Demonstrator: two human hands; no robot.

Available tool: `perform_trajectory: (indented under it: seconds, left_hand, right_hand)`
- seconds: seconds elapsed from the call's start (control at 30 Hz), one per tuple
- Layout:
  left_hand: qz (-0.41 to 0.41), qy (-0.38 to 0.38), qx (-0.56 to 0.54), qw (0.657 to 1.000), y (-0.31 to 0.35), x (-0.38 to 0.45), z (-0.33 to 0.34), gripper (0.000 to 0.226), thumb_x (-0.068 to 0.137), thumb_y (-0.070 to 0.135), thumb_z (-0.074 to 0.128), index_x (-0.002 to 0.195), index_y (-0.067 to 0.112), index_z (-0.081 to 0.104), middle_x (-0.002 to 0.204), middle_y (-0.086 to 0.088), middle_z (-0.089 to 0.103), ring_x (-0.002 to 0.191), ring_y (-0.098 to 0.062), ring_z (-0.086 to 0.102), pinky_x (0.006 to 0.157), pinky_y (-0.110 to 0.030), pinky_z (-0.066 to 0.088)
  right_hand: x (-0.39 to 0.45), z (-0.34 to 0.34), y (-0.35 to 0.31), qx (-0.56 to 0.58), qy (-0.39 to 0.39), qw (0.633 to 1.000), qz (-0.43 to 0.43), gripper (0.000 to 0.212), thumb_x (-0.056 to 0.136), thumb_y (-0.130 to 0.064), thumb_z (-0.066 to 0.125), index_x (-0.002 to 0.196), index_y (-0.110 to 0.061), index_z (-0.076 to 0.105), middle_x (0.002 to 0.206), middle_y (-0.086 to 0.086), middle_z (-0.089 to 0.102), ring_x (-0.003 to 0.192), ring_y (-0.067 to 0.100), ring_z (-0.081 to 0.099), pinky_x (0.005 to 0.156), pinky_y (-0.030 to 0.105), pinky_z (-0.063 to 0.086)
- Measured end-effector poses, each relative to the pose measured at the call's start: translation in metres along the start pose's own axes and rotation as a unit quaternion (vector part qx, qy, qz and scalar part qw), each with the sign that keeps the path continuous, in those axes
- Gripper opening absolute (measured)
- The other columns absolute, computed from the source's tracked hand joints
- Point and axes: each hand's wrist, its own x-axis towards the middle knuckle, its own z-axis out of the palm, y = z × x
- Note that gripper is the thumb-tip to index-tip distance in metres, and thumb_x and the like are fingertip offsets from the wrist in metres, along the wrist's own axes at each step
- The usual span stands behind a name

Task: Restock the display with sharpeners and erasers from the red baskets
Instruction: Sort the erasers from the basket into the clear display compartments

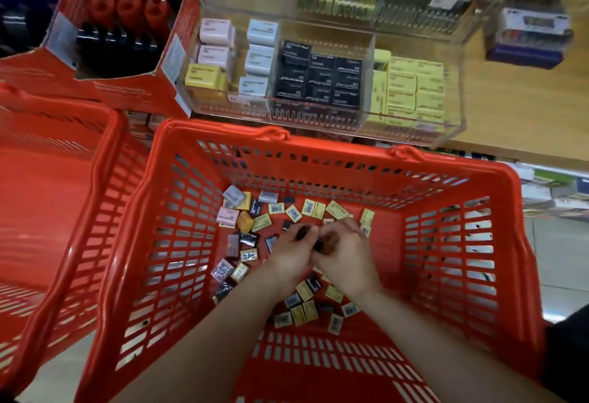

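Observation:
A red basket in front of me holds several loose wrapped erasers in yellow, black, pink and grey on its floor. Both my hands reach down into it and meet near the middle. My left hand pinches a small dark eraser with curled fingers. My right hand curls around another dark piece; blur hides its exact shape. Above the basket, the clear display bins hold stacked pink, pale blue, black and yellow erasers.
A second red basket stands to the left, touching the first. A red cardboard display box with red and black items sits at the upper left. The wooden shelf extends right, with a boxed item on it.

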Motion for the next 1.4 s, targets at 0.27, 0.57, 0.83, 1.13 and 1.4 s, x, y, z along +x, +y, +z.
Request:
perform_trajectory:
  seconds: [0.27,0.57,0.83,1.13,1.4]
  left_hand:
    - [-0.051,0.055,-0.107,0.991,0.018,0.001,-0.027,0.025,0.104,0.029,0.044,0.116,0.016,0.062,0.114,0.006,0.071,0.114,-0.014,0.059,0.075,-0.024,0.051]
    - [-0.042,0.025,-0.182,0.982,0.022,-0.017,-0.039,0.023,0.099,0.01,0.053,0.119,0.001,0.062,0.12,-0.016,0.065,0.111,-0.025,0.064,0.088,-0.033,0.054]
    - [0.144,-0.008,0.003,0.99,0.086,-0.14,-0.04,0.011,0.094,0.004,0.061,0.097,0.007,0.071,0.106,-0.01,0.064,0.094,-0.02,0.066,0.067,-0.019,0.057]
    - [0.356,-0.07,0.158,0.918,0.173,-0.293,-0.018,0.009,0.092,0.008,0.066,0.098,0.004,0.071,0.097,-0.022,0.061,0.089,-0.024,0.069,0.073,-0.026,0.059]
    - [0.305,-0.161,0.047,0.937,0.168,-0.317,0.022,0.024,0.103,0.017,0.048,0.114,0.007,0.067,0.119,-0.011,0.068,0.105,-0.017,0.07,0.085,-0.024,0.056]
  right_hand:
    - [0.046,-0.021,0.031,-0.16,0.019,0.987,-0.007,0.041,0.087,-0.032,0.073,0.124,-0.017,0.065,0.118,0.003,0.066,0.106,0.022,0.064,0.092,0.032,0.052]
    - [0.029,-0.01,0.017,-0.109,0.031,0.993,0.044,0.036,0.087,-0.033,0.072,0.121,-0.022,0.068,0.111,-0.002,0.072,0.093,0.014,0.067,0.079,0.023,0.053]
    - [-0.041,-0.094,-0.064,0.058,0.023,0.998,-0.016,0.035,0.082,-0.035,0.077,0.115,-0.025,0.072,0.101,-0.016,0.072,0.081,-0.011,0.06,0.073,0.004,0.044]
    - [-0.099,-0.245,-0.212,0.175,0.073,0.966,-0.178,0.02,0.074,-0.035,0.083,0.089,-0.038,0.071,0.088,-0.02,0.073,0.078,-0.004,0.068,0.067,0.01,0.05]
    - [-0.121,-0.259,-0.219,0.162,0.061,0.966,-0.194,0.028,0.08,-0.025,0.08,0.099,-0.041,0.068,0.099,-0.026,0.071,0.073,0.004,0.072,0.066,0.02,0.057]
